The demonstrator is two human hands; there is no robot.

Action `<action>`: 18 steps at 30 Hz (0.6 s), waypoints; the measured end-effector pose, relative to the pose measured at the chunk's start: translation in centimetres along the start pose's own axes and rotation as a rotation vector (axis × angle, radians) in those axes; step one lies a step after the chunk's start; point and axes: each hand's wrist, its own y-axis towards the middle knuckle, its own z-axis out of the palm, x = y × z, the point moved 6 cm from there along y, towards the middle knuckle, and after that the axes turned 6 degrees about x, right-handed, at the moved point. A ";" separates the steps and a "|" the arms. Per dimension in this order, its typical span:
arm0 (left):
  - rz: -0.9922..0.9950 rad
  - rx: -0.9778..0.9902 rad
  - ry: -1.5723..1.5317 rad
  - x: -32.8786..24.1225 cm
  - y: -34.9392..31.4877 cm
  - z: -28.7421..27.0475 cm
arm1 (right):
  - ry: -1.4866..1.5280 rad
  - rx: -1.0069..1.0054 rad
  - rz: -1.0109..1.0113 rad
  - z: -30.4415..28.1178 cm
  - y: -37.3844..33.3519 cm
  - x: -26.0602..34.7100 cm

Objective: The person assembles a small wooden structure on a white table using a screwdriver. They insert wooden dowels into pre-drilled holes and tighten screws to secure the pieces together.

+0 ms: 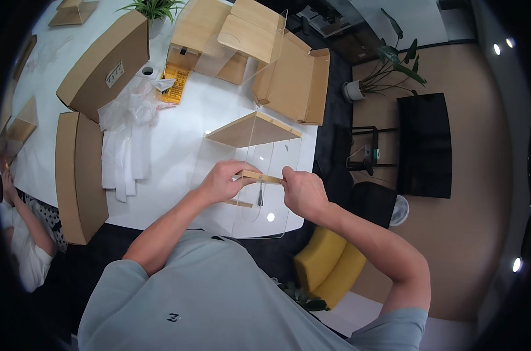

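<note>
A narrow light-wood strip [265, 177] spans the gap between my two hands. My left hand [221, 180] pinches its left end, while my right hand [305, 192] is closed at its right end, thumb on top. Whether a small part is hidden in the right fist, I cannot tell. Clear plastic panels [271, 225] stand around and below the strip. Just beyond my hands, a wooden board [242, 132] is set against the clear plastic. A slim dark tool [260, 195] and another short wood strip [239, 203] show near the table's front edge.
Cardboard boxes [81, 175] border the left side; an open carton [294, 82] lies at the far right. Plastic wrap [134, 108], white foam sheets [125, 161], a yellow packet [175, 82] and a wood-and-plastic stand [218, 38] share the white table. Another person's arm [31, 219] is at far left.
</note>
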 end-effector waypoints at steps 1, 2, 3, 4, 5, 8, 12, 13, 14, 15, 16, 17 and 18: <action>-0.019 0.017 -0.015 0.0 0.1 -0.3 | -0.033 -0.004 -0.028 -0.3 0.0 0.3; -0.039 0.033 -0.030 0.0 0.1 -0.3 | -0.068 -0.007 -0.055 -0.5 -0.1 0.5; -0.059 0.049 -0.045 0.0 0.1 -0.3 | -0.103 -0.010 -0.081 -0.8 -0.3 0.7; -0.076 0.062 -0.054 0.0 0.1 -0.4 | -0.119 -0.054 -0.126 -1.0 -0.5 0.8; -0.094 0.072 -0.062 0.0 0.2 -0.6 | -0.058 -0.138 -0.123 -1.7 -1.0 0.5; -0.140 0.068 -0.042 -0.1 0.1 -1.0 | 0.209 -0.422 -0.083 -2.8 -3.3 -2.0; -0.190 0.058 -0.118 0.6 0.2 -1.1 | 0.528 -0.612 0.247 5.4 -4.7 -11.7; -0.209 0.057 -0.144 0.7 0.4 -1.0 | 0.572 -0.622 0.323 9.1 -4.5 -13.8; -0.228 0.066 -0.169 0.9 0.7 -1.0 | 0.656 -0.611 0.379 13.1 -4.0 -15.3; -0.225 0.058 -0.137 0.8 0.9 -1.2 | 0.746 -0.595 0.436 17.2 -3.4 -16.4; -0.222 0.055 -0.108 0.7 1.1 -1.3 | 0.792 -0.573 0.473 21.0 -2.7 -17.1; -0.221 0.053 -0.080 0.6 1.4 -1.5 | 0.838 -0.548 0.511 24.5 -2.1 -17.5; -0.248 0.047 -0.080 0.6 1.6 -1.7 | 0.887 -0.518 0.547 27.3 -1.4 -17.7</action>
